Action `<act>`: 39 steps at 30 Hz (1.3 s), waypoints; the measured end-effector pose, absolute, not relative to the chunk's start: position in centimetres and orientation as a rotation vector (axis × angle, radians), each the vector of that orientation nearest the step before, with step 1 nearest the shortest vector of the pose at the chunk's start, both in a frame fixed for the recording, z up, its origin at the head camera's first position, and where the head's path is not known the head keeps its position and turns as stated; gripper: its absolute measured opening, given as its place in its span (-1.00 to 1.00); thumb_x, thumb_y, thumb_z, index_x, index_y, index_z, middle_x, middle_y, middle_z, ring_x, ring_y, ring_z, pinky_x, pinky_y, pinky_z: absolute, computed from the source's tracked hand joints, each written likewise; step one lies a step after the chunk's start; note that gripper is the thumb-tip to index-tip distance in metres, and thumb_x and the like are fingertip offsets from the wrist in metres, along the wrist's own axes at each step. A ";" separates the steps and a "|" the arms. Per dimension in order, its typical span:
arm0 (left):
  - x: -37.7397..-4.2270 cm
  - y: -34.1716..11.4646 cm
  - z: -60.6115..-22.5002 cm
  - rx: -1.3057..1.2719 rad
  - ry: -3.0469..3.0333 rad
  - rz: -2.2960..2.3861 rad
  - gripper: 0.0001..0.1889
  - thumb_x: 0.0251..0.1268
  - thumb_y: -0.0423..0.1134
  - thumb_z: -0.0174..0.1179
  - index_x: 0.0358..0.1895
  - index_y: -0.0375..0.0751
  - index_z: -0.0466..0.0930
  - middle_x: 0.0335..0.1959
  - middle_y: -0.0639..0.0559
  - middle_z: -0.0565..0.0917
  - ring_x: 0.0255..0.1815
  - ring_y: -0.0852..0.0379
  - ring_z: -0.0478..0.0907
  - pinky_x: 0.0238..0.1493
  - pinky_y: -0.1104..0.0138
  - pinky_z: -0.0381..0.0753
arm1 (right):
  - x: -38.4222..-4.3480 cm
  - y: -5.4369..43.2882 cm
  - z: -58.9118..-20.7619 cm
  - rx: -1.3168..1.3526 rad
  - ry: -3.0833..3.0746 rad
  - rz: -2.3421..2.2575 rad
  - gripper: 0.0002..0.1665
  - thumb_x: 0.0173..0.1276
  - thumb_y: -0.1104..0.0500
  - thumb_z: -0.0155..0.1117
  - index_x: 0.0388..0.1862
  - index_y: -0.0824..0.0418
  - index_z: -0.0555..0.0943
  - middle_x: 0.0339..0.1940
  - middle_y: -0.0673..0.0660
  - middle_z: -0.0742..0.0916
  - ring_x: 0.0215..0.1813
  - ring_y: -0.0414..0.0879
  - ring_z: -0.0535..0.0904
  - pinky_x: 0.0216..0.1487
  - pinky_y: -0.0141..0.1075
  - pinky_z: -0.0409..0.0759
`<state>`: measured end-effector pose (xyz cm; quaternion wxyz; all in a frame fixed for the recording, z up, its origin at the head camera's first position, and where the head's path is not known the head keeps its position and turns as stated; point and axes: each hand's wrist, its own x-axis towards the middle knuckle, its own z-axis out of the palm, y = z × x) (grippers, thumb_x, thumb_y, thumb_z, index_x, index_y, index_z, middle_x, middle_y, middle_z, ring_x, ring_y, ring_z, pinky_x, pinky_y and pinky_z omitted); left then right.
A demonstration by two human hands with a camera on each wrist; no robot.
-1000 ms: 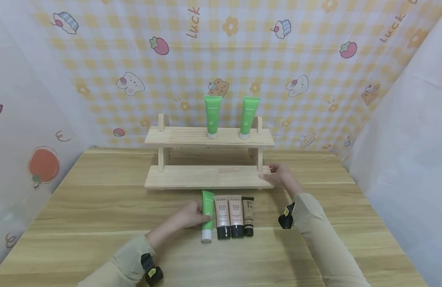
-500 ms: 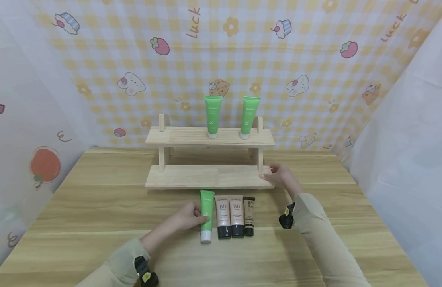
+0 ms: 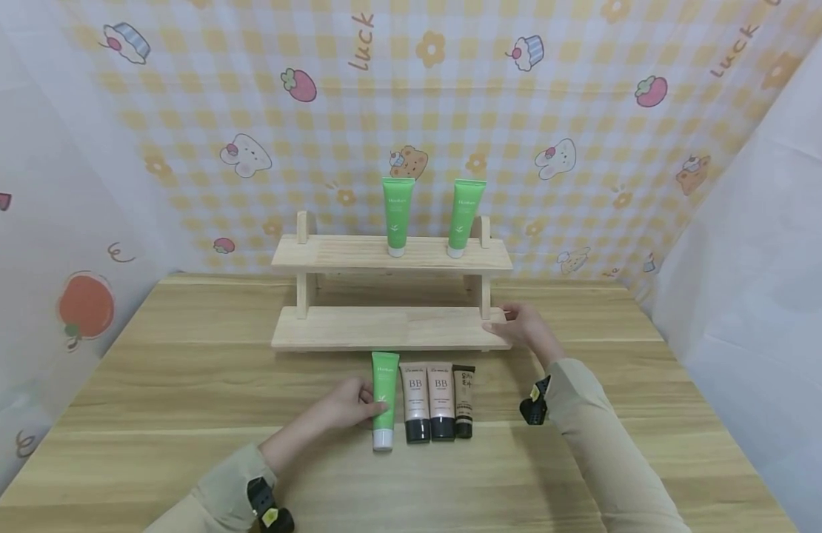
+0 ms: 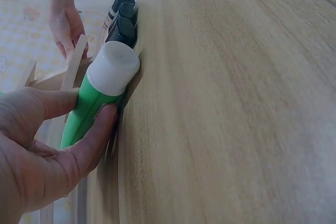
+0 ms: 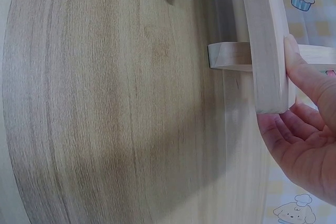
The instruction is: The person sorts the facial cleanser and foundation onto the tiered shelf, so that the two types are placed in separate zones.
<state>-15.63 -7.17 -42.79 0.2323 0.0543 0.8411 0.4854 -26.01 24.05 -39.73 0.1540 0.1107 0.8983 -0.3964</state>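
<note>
My left hand (image 3: pixel 347 403) pinches a green tube with a white cap (image 3: pixel 384 385) between thumb and fingers, in front of the shelf. The left wrist view shows the white cap (image 4: pixel 114 68) pointing toward the camera, thumb and a finger on either side of the green body. My right hand (image 3: pixel 523 327) grips the right end of the lower board of a two-tier wooden shelf (image 3: pixel 358 329); in the right wrist view the thumb lies on top and the fingers below the board end (image 5: pixel 270 51). Two more green tubes, one left (image 3: pixel 398 215) and one right (image 3: pixel 464 216), stand on the upper board.
Just right of the held tube lie two beige BB cream tubes, one left (image 3: pixel 415 400) and one right (image 3: pixel 440 400), with black caps. Beside them is a smaller brown tube (image 3: pixel 463 400). A checked cloth (image 3: pixel 358 111) hangs behind the wooden table (image 3: pixel 184 400).
The left hand has shifted the green tube slightly left, away from the BB cream tubes, and set it straighter. The right hand keeps its grip on the shelf.
</note>
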 end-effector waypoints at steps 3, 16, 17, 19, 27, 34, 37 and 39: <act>-15.6 -7.2 -42.9 0.152 2.310 1.342 -0.64 0.08 -0.39 0.22 -0.13 -0.60 0.40 -0.40 -0.17 0.54 -0.46 0.10 0.52 -0.42 0.34 0.64 | -26.0 24.1 -39.7 0.323 2.572 -1.133 -0.14 0.17 -0.04 0.29 0.32 0.34 0.22 0.24 0.39 0.43 0.24 0.20 0.38 0.30 -0.07 0.37; -15.4 -7.5 -43.2 0.179 2.318 1.345 -0.66 0.12 -0.34 0.19 -0.12 -0.55 0.41 -0.43 -0.13 0.53 -0.47 0.13 0.47 -0.44 0.34 0.59 | -25.9 24.0 -39.7 0.309 2.578 -1.124 -0.17 0.19 -0.04 0.27 0.32 0.35 0.23 0.22 0.38 0.45 0.22 0.18 0.41 0.26 -0.07 0.41; -15.4 -7.5 -43.2 0.181 2.320 1.345 -0.66 0.12 -0.34 0.19 -0.12 -0.55 0.41 -0.43 -0.12 0.53 -0.47 0.13 0.47 -0.44 0.34 0.59 | -25.9 24.0 -39.6 0.311 2.576 -1.128 -0.17 0.19 -0.03 0.27 0.32 0.35 0.23 0.22 0.38 0.45 0.22 0.18 0.41 0.26 -0.07 0.41; -15.4 -7.4 -43.2 0.193 2.322 1.349 -0.65 0.12 -0.34 0.19 -0.10 -0.55 0.41 -0.42 -0.12 0.54 -0.46 0.13 0.47 -0.44 0.34 0.59 | -25.9 24.0 -39.6 0.312 2.571 -1.135 -0.17 0.19 -0.03 0.27 0.32 0.35 0.23 0.23 0.38 0.45 0.21 0.17 0.41 0.26 -0.08 0.41; -15.2 -7.4 -42.7 0.198 2.330 1.371 -0.63 0.11 -0.35 0.20 -0.07 -0.55 0.40 -0.36 -0.14 0.56 -0.44 0.13 0.48 -0.44 0.33 0.60 | -25.8 24.0 -39.6 0.303 2.573 -1.131 -0.15 0.18 -0.04 0.28 0.33 0.34 0.22 0.23 0.38 0.44 0.22 0.17 0.40 0.26 -0.08 0.41; -15.3 -7.6 -42.1 0.146 2.357 1.375 -0.59 0.11 -0.33 0.20 0.00 -0.50 0.39 -0.27 -0.15 0.57 -0.35 0.11 0.51 -0.36 0.31 0.63 | -25.8 24.0 -39.6 0.276 2.576 -1.146 -0.13 0.17 -0.02 0.30 0.32 0.39 0.21 0.22 0.41 0.44 0.22 0.21 0.40 0.27 -0.08 0.41; -15.7 -7.8 -41.8 0.134 2.403 1.371 -0.58 0.10 -0.34 0.21 0.01 -0.48 0.39 -0.25 -0.14 0.58 -0.31 0.10 0.52 -0.32 0.31 0.63 | -25.8 24.0 -39.6 0.279 2.566 -1.162 -0.13 0.17 -0.01 0.30 0.32 0.40 0.19 0.22 0.41 0.44 0.21 0.20 0.41 0.26 -0.09 0.42; -15.9 -8.0 -41.7 0.141 2.424 1.365 -0.58 0.09 -0.34 0.21 0.01 -0.48 0.39 -0.23 -0.16 0.58 -0.28 0.09 0.52 -0.28 0.30 0.63 | -25.8 24.0 -39.7 0.280 2.562 -1.167 -0.12 0.17 -0.01 0.30 0.33 0.40 0.19 0.22 0.41 0.44 0.21 0.20 0.41 0.26 -0.09 0.42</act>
